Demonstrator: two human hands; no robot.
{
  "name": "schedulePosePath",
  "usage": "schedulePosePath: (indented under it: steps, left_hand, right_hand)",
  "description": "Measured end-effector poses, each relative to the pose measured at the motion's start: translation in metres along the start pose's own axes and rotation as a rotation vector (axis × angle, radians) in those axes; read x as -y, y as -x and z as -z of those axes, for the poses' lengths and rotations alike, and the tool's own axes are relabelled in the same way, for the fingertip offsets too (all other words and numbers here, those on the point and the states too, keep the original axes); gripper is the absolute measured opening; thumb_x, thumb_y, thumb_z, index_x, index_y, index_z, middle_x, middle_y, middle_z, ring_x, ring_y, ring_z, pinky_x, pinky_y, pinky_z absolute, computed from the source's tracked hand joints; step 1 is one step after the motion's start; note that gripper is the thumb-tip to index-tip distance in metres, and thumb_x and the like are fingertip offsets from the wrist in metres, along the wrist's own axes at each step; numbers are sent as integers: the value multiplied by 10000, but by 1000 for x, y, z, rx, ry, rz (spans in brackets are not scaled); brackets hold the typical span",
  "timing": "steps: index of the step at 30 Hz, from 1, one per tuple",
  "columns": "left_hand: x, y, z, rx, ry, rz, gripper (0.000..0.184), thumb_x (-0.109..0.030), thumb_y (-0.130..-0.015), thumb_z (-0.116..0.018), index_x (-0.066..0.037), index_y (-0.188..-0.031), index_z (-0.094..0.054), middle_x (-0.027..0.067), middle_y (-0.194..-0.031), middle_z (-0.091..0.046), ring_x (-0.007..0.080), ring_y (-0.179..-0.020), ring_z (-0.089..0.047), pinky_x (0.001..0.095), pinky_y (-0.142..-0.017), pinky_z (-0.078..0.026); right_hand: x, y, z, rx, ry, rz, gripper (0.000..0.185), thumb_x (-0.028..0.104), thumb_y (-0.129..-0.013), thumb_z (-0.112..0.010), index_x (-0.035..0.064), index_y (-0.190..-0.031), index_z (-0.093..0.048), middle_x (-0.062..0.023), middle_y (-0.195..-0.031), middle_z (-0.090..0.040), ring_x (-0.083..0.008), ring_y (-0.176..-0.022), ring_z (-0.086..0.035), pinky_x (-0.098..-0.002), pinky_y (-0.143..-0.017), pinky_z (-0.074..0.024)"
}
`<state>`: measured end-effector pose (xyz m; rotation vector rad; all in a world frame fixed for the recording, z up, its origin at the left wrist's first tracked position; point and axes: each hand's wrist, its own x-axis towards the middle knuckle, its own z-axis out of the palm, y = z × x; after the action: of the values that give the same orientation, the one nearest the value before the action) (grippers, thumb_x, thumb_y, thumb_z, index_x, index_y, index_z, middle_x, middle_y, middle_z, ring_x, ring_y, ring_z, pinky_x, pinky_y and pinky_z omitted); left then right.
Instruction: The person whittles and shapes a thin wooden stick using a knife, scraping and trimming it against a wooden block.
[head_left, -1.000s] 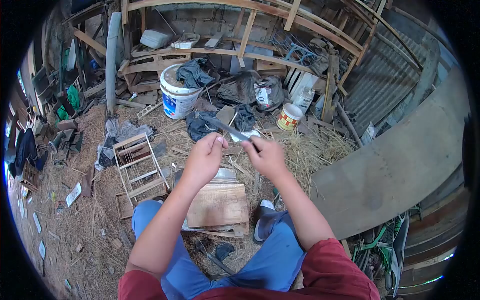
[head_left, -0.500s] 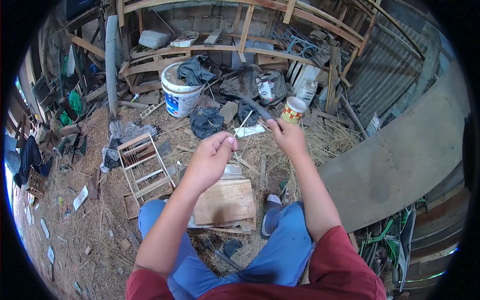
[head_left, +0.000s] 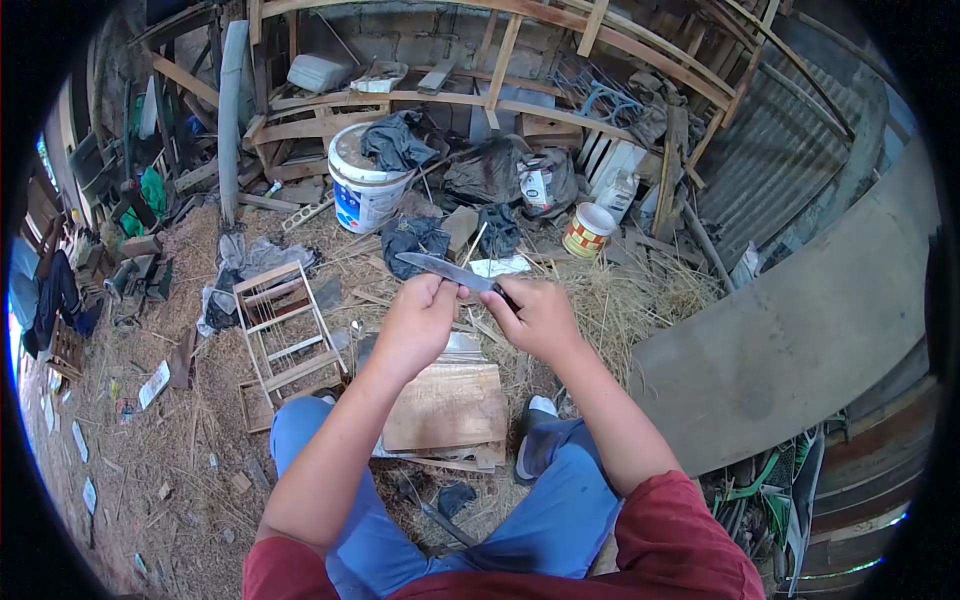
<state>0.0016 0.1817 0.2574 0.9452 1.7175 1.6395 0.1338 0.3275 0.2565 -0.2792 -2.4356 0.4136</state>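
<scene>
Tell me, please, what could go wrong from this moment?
The knife in the right hand has its blade right at the curled fingers of the left hand, so a slip might cut them.

Both hands work in mid-air, with no support visible beneath the blade, so a stroke could wander.

If dropped, the knife might hit the wooden board below and bounce toward the legs on either side.
</scene>
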Motion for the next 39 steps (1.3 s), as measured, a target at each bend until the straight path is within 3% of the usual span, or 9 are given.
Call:
schedulePosePath:
  steps: [4,6,12,17,19,27,33,36,39]
  left_hand:
    - [3,1,-2,2,-53,-60,231,-183,-1037,-480,-39,-922,-618,-60,-634,-446,30,-560,-366,235,-493,-289]
    - [-5,4,1,54,-44,-85,235,-188,-1043,-475,-44,-914,-610,-61,-631,-437,29,-559,-358,234,-493,-285]
    - [-7,6,-2,36,-3,-134,255,-201,-1059,-454,-55,-901,-589,-65,-624,-411,31,-560,-340,233,-496,-276]
    - [0,0,0,22,-12,-110,255,-194,-1061,-444,-51,-916,-598,-60,-632,-427,35,-563,-350,238,-499,-288]
    - [-2,2,-1,6,-98,-83,259,-191,-1044,-457,-24,-915,-607,-9,-623,-488,89,-571,-442,293,-556,-391]
    - [0,1,-1,82,-55,-43,246,-188,-1049,-462,-34,-922,-605,-43,-638,-454,56,-568,-390,263,-524,-332]
    - [-23,16,-3,139,-28,-34,237,-179,-1043,-465,-33,-897,-583,-38,-609,-432,62,-559,-387,282,-525,-340]
    - [-16,11,-1,99,-50,-94,241,-185,-1051,-459,-48,-892,-576,-57,-612,-411,45,-560,-361,263,-515,-315]
    - [-3,4,1,52,-113,-99,246,-196,-1057,-457,-59,-893,-579,-73,-617,-402,30,-561,-345,242,-506,-295]
  right_hand:
    - [-14,-2,2,20,63,4,372,397,-940,-626,63,-778,-622,-159,-632,-618,-373,-598,-630,-458,-539,-475]
    - [-36,-7,2,-72,71,-361,405,409,-964,-594,44,-795,-638,-168,-666,-639,-388,-604,-626,-462,-552,-472]
    - [-56,3,9,-279,-148,-442,405,425,-970,-583,55,-831,-667,-185,-645,-626,-397,-605,-625,-451,-548,-460]
    - [-12,5,2,-24,-53,-279,363,390,-954,-615,60,-808,-651,-175,-633,-619,-383,-590,-624,-444,-527,-462]
    - [-9,5,0,20,-20,-220,345,374,-946,-629,62,-800,-644,-168,-628,-617,-378,-584,-622,-444,-520,-463]
    - [-7,1,8,16,35,7,347,343,-939,-634,47,-759,-606,-159,-648,-603,-379,-593,-606,-455,-531,-449]
    - [-66,-5,24,-98,154,-406,388,427,-960,-595,72,-823,-672,-166,-648,-632,-376,-588,-633,-454,-545,-477]
    - [-64,2,19,-251,-72,-420,389,430,-962,-596,70,-840,-683,-175,-639,-625,-367,-580,-633,-443,-536,-468]
    - [-20,6,15,-98,-108,-396,382,424,-956,-604,67,-842,-679,-178,-622,-611,-365,-573,-627,-440,-534,-463]
